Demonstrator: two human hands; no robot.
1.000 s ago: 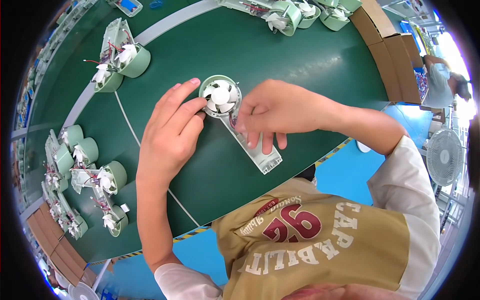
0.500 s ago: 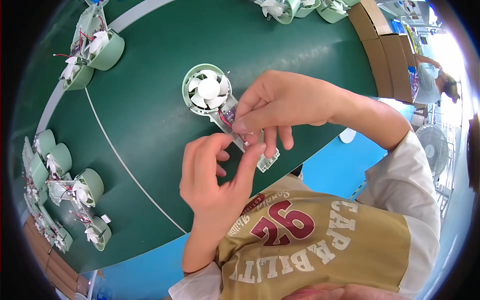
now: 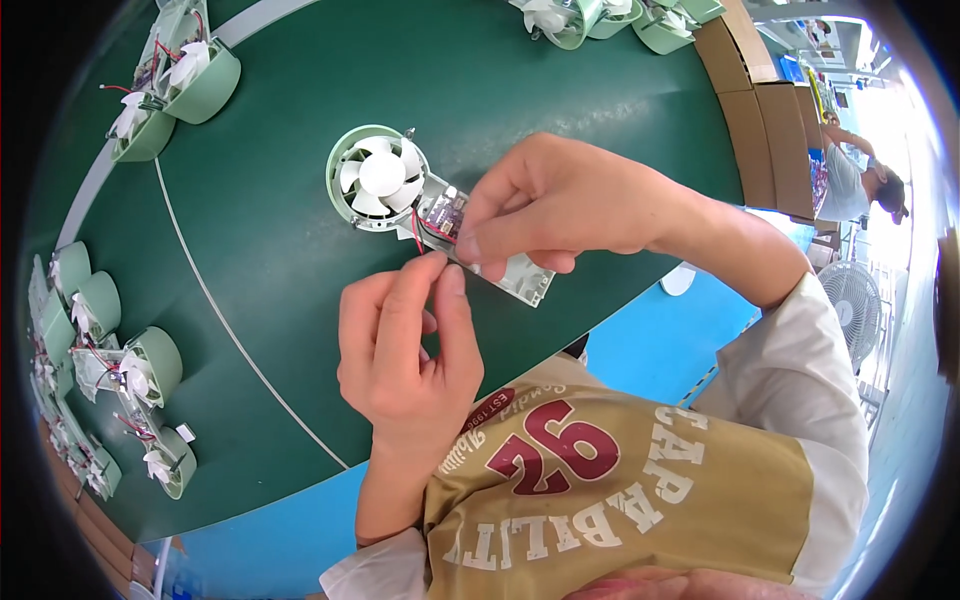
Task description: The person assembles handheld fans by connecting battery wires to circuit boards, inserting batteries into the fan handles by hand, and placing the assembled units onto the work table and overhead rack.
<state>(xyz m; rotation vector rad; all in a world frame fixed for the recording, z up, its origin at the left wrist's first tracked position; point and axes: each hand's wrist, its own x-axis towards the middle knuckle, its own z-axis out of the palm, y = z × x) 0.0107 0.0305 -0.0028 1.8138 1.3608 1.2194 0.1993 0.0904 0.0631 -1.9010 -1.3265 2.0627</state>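
Observation:
A small fan unit lies on the green table, its white fan [image 3: 382,174] framed by a pale green ring. From the ring a light handle shell [image 3: 524,280] extends toward me, carrying a purple circuit board [image 3: 443,214]. Thin red and black wires [image 3: 419,236] leave the board area and run to my fingertips. My left hand [image 3: 408,345] is closed in a pinch at the red wire, just below the shell's edge. Over the shell, my right hand [image 3: 560,210] is closed with thumb and finger pressed together beside the board; its fingers hide what they hold.
More green fan units [image 3: 205,85] stand at the far left, with others [image 3: 150,365] along the left side and several [image 3: 665,28] at the far edge. Cardboard boxes [image 3: 745,140] border the right side. A person [image 3: 855,180] and a standing fan [image 3: 845,305] are beyond.
The fan unit appears farther left, and its handle shell is more exposed. My left hand's spread thumb and fingers have drawn together at the wires. My right fingers have curled in closer to the board.

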